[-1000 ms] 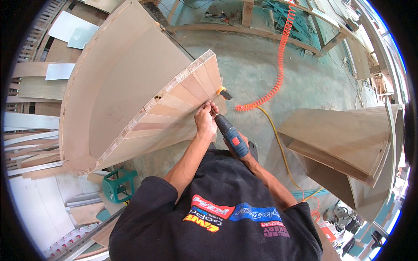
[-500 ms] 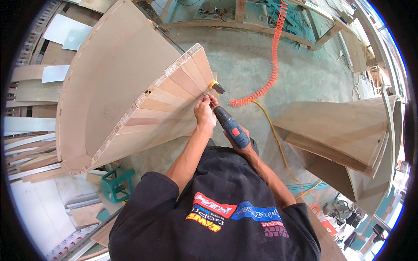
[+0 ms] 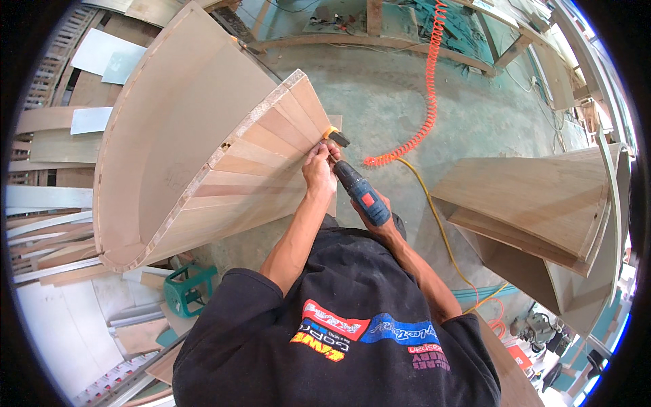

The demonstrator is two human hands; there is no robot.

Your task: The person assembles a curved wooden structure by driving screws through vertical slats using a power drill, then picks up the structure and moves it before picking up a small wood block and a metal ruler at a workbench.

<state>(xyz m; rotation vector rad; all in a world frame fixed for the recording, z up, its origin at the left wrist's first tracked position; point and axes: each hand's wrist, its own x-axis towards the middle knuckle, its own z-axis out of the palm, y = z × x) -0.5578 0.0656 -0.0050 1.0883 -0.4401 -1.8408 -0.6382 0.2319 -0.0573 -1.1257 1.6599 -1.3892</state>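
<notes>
My right hand (image 3: pixel 380 216) is wrapped round the handle of a dark blue cordless drill (image 3: pixel 363 194). The drill's front end points up and left, toward the fingertips of my left hand (image 3: pixel 320 168). Those fingertips are pinched together at the drill's tip, close to the slatted wooden side of a large curved panel piece (image 3: pixel 252 152); what they hold is too small to make out. Just above them, a clamp with a yellow end and black handle (image 3: pixel 335 136) sits on the edge of the wood.
An orange coiled air hose (image 3: pixel 430 95) hangs down to the floor and meets a yellow hose (image 3: pixel 434 210). At right stands another wooden box piece (image 3: pixel 525 203). A green plastic stool (image 3: pixel 188 288) is at lower left, with stacked boards (image 3: pixel 57 197) beyond.
The view has shifted slightly, so the surroundings sit a little to the right. Both hands and the drill keep nearly the same place by the wood edge.
</notes>
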